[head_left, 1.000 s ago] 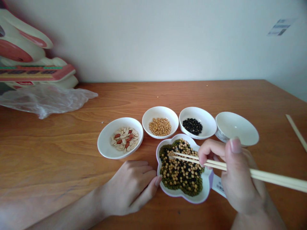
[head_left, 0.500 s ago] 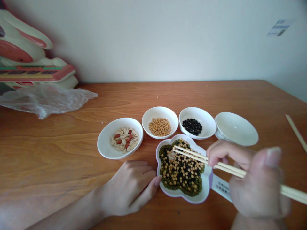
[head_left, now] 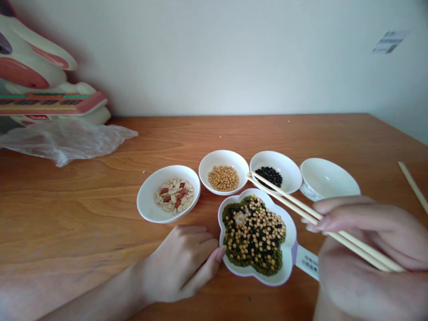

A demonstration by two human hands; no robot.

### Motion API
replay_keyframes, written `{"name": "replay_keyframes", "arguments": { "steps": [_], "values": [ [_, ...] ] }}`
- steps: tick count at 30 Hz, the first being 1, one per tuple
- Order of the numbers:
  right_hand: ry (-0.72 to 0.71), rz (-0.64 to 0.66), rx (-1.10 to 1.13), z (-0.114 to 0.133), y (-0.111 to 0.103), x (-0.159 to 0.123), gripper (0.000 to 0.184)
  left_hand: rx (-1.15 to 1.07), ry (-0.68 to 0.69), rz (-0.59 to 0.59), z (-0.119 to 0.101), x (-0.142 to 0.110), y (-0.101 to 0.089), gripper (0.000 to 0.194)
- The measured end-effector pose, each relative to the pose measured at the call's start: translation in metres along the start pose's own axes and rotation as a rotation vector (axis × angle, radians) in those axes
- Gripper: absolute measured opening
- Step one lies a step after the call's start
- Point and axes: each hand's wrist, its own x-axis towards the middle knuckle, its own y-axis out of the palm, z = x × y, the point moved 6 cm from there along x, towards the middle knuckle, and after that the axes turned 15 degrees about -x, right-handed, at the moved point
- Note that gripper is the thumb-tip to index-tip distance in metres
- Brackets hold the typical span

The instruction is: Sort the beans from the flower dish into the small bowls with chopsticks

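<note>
My right hand [head_left: 371,249] is closed round a pair of light wooden chopsticks [head_left: 290,203]. Their tips hover at the gap between the bowl of yellow soybeans [head_left: 223,178] and the bowl of black beans [head_left: 269,176]; whether a bean is between them I cannot tell. Below lies a white flower-shaped tray [head_left: 290,236] with a lilac rim, filled with mixed green, black and yellow beans. At its left edge my left hand [head_left: 187,263] rests on the table, fingers curled, thumb tip against the rim. Its fingertips are partly hidden.
A white bowl of peanuts [head_left: 174,196] stands left of the soybeans. At the row's right end is an empty white bowl [head_left: 329,178]. A printed label [head_left: 306,263] lies by the tray. A plastic bag [head_left: 67,140], a cow-shaped toy [head_left: 50,98] and a loose stick [head_left: 413,185] are farther out.
My right hand has drawn the chopsticks out of the tray and raised their tips toward the gap between the soybean and black bean bowls. The left hand stays at the tray's edge.
</note>
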Motion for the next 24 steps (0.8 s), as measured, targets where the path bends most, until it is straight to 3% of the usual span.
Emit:
{"name": "replay_keyframes", "arguments": {
  "steps": [1, 5, 14, 20, 24],
  "values": [
    [-0.029, -0.045, 0.015, 0.002, 0.003, 0.002, 0.069, 0.001, -0.001, 0.003, 0.0, 0.0, 0.0, 0.037],
    [-0.019, 0.1, -0.044, -0.003, 0.02, 0.009, 0.085, -0.005, -0.01, 0.011, 0.001, -0.001, 0.001, 0.037],
    [0.072, 0.187, -0.096, -0.023, 0.001, 0.014, 0.088, -0.004, -0.006, 0.005, 0.001, 0.0, 0.001, 0.037],
    [0.057, 0.583, -0.064, -0.043, 0.02, 0.007, 0.086, -0.013, -0.005, 0.01, 0.001, -0.001, 0.001, 0.038],
    [0.051, 0.64, -0.031, -0.047, 0.022, 0.003, 0.079, -0.009, -0.004, 0.007, 0.001, -0.001, 0.001, 0.038]
  ]
}}
